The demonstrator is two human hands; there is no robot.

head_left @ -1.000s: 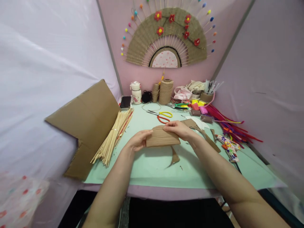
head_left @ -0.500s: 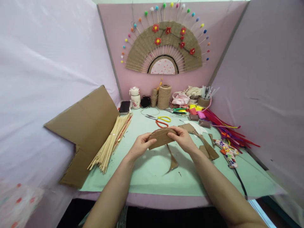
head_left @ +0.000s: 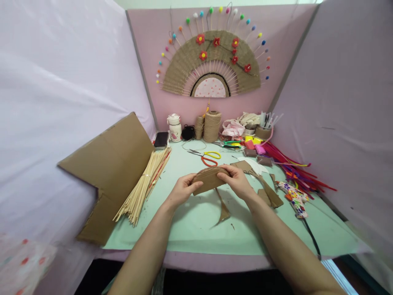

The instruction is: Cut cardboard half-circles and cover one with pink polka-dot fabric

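Note:
A curved piece of brown corrugated cardboard [head_left: 209, 179] hangs a little above the mint-green table top [head_left: 196, 223]. My left hand [head_left: 181, 190] grips its left end and my right hand [head_left: 236, 180] grips its right end, thumbs on top. A thin curled cardboard offcut [head_left: 223, 208] lies on the table just below my hands. More cardboard scraps [head_left: 266, 190] lie to the right of my right hand.
A big cardboard sheet [head_left: 113, 164] and a bundle of bamboo sticks [head_left: 145, 182] lie at the left. Scissors [head_left: 206, 155], twine spools [head_left: 212, 125], a small jar [head_left: 175, 127], pipe cleaners [head_left: 291, 168] and a patterned glue gun [head_left: 293, 196] crowd the back and right. A fan decoration [head_left: 211, 61] hangs on the wall.
Both hands have turned and lifted the cardboard piece so that its curved edge tips up. The view has tilted slightly, showing more of the wall.

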